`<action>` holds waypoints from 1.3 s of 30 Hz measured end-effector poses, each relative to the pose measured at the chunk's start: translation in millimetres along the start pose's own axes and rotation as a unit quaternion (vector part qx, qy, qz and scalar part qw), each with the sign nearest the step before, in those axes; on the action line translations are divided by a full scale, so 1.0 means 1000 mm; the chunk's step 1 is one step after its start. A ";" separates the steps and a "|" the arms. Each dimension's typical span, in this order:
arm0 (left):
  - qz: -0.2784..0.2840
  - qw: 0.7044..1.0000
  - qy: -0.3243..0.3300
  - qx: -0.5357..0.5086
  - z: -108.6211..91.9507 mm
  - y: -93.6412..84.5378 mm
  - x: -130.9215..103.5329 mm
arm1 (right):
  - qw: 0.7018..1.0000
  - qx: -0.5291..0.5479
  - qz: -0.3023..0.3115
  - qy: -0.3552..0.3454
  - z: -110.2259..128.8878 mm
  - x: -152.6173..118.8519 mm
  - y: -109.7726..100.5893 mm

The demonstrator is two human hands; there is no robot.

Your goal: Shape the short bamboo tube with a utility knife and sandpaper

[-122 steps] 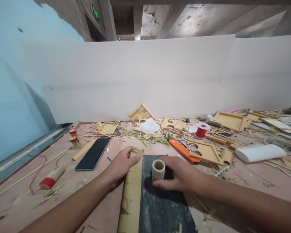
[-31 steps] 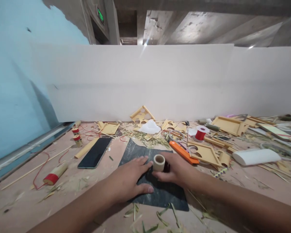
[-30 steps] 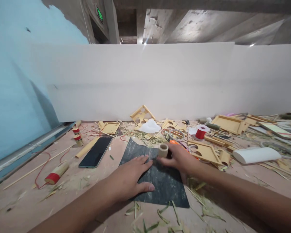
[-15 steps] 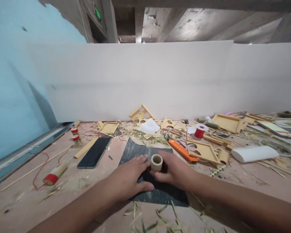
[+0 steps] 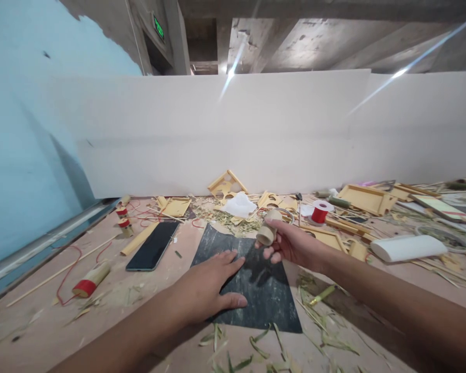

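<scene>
A black sheet (image 5: 272,295) with pale scuffs lies on the pinkish table. My left hand (image 5: 207,287) rests flat on its left part, fingers spread and holding nothing. Above the sheet's upper right corner, my right hand (image 5: 295,243) grips a short bamboo tube (image 5: 267,230) between thumb and fingers. The tube is tilted and clear of the sheet, and its shadow falls there.
To the left lie a black phone (image 5: 153,246) and a red-banded bamboo piece (image 5: 91,280) with red string. A red spool (image 5: 319,211), a white block (image 5: 408,247) and cut wooden frames are behind and right. Green shavings (image 5: 260,342) lie in front.
My right hand has lifted the tube off the black sheet, moved it up and to the right, and tilted it. My left hand has stayed in place.
</scene>
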State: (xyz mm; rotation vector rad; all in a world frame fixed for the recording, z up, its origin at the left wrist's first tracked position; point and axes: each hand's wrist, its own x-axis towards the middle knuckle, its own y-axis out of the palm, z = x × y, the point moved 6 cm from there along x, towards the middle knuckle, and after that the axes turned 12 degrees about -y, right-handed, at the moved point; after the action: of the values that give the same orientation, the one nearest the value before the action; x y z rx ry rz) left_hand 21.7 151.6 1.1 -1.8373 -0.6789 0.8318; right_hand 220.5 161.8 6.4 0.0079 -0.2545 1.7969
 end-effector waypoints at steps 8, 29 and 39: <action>-0.012 1.000 0.011 -0.011 0.002 0.001 0.000 | 0.981 0.185 0.019 0.056 -0.003 -0.009 0.004; 0.000 1.000 -0.010 0.004 0.003 0.002 0.000 | 0.960 -0.235 -0.068 -0.135 0.017 -0.006 -0.020; -0.001 1.000 -0.008 0.010 0.001 0.002 -0.001 | 0.956 -0.241 -0.046 -0.158 0.021 -0.011 -0.009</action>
State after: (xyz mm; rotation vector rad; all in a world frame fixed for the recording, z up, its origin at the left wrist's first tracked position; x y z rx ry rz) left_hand 20.4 150.2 -0.7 -1.8135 -0.6799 0.8490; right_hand 229.3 149.0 26.9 -0.0393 -0.9028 1.5948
